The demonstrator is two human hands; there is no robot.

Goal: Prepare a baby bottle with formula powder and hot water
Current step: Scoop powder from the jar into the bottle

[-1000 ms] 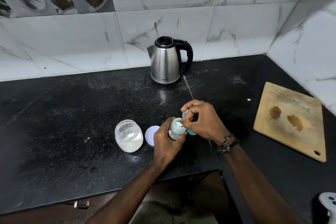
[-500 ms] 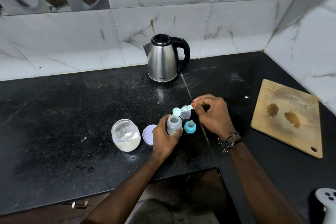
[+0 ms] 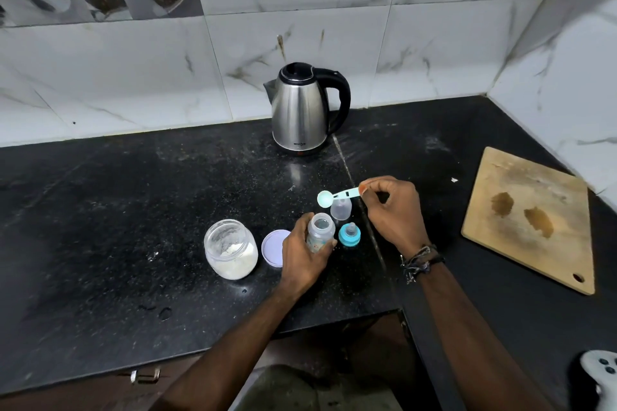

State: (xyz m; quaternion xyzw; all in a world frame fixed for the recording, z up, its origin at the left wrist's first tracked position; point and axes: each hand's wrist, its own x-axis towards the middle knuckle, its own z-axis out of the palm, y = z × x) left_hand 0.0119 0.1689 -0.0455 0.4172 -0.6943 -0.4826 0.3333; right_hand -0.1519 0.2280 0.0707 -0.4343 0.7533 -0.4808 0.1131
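Note:
My left hand (image 3: 302, 260) grips a small clear baby bottle (image 3: 320, 231) standing upright and uncapped on the black counter (image 3: 133, 210). My right hand (image 3: 394, 210) pinches the handle of a pale green measuring scoop (image 3: 325, 198), held level just above and behind the bottle's mouth. Beside the bottle stand its blue nipple ring (image 3: 349, 234) and clear dome cap (image 3: 341, 209). To the left is an open glass jar of white formula powder (image 3: 231, 248) with its lilac lid (image 3: 274, 247) lying flat next to it. A steel electric kettle (image 3: 300, 108) stands at the back.
A wooden cutting board (image 3: 531, 220) lies at the right, near the tiled corner wall. A white controller (image 3: 597, 374) sits at the bottom right. The counter's front edge runs below my forearms, with a cabinet handle (image 3: 145, 375) under it.
My right hand lifted the scoop away from the bottle's mouth and up to the right. The blue nipple ring, hidden before, is now visible. My left hand kept its hold on the bottle.

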